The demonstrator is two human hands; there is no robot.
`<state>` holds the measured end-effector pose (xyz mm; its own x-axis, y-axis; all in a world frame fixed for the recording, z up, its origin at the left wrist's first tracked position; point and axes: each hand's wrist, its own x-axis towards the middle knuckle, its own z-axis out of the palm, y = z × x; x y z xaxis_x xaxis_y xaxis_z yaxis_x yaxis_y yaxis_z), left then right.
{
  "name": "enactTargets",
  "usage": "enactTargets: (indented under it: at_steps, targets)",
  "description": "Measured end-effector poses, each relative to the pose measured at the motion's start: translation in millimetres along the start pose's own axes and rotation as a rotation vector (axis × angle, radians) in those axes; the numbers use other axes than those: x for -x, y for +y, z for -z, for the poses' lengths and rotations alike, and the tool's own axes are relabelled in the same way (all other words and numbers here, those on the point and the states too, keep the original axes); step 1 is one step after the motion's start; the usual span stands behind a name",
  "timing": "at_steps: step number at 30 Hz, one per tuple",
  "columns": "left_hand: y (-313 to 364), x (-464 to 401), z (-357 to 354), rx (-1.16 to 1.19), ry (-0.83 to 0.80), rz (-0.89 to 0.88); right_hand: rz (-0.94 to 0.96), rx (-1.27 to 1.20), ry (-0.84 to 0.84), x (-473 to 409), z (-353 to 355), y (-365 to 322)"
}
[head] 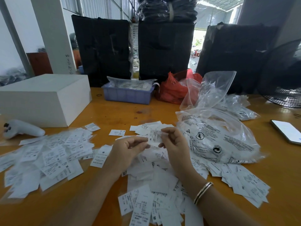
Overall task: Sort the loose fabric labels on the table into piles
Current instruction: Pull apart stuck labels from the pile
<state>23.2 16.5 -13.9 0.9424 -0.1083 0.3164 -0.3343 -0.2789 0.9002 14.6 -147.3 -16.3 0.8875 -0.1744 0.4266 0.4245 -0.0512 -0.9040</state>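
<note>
White fabric labels with printed size letters lie scattered on the orange table (114, 111). One wide heap of labels (47, 155) covers the left side. Another pile (156, 190) spreads under and in front of my hands, and a smaller group (148, 127) lies just beyond them. My left hand (128, 152) and my right hand (174, 144) meet above the middle of the table. Both pinch one white label (154, 136) marked M, held upright between the fingertips. A gold bracelet (202, 192) circles my right wrist.
Clear printed plastic bags (218, 141) bulge at the right. A white box (44, 98) and a white controller (21, 128) sit at the left. Behind stand a blue tray (128, 95), a red bag (174, 88) and black wrapped bundles. A phone (287, 132) lies far right, beside a fan (283, 79).
</note>
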Motion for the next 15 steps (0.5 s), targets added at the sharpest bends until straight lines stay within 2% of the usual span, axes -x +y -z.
enactTargets:
  at_steps: [3,10,15]
  targets:
    - [-1.8,-0.8,0.8,0.007,0.002,-0.001,0.009,-0.12,0.061,-1.5,1.7,-0.9]
    - [1.6,0.6,-0.1,0.071,0.047,0.022,0.033,-0.039,-0.057,1.1,-1.0,2.3]
    - [3.9,1.2,0.6,0.057,0.032,0.026,0.033,-0.072,0.021,-0.5,0.7,2.2]
